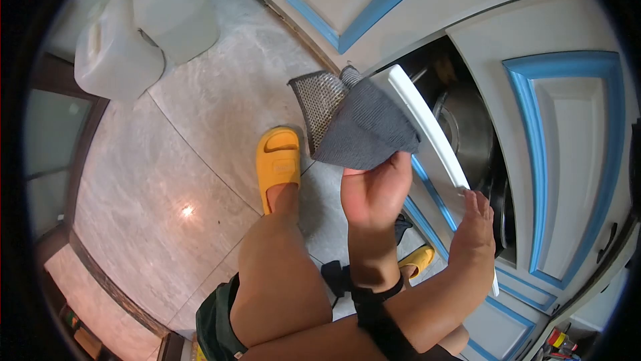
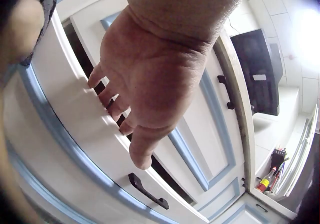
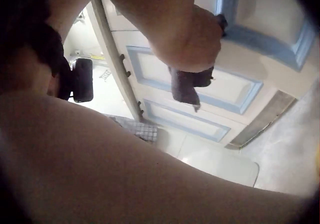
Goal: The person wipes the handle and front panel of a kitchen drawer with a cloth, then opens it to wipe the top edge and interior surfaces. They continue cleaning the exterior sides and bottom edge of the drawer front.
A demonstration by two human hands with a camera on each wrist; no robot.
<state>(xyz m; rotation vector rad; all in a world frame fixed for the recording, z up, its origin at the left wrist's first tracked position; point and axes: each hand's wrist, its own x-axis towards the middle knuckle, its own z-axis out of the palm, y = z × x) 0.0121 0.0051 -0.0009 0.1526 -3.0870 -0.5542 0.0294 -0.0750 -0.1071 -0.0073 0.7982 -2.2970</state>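
A grey ribbed cleaning cloth [image 1: 367, 127] with a silvery mesh side hangs over the front of a pulled-out drawer [image 1: 427, 127]. My right hand [image 1: 377, 194] pinches the cloth's lower edge, palm up, in the head view. Further along, my left hand [image 1: 473, 231] rests on the drawer's white top edge, its arm passing in front of the right forearm. The left wrist view shows this left hand [image 2: 150, 79] with extended fingers touching that edge. Metal pots [image 1: 464, 121] sit inside the drawer.
Cabinet doors with blue trim [image 1: 567, 161] flank the drawer. Two whitish plastic jugs [image 1: 117, 54] stand on the tiled floor at the upper left. A foot in a yellow slipper [image 1: 279, 161] is close below the cloth. A dark handle [image 2: 147, 190] juts from the drawer front.
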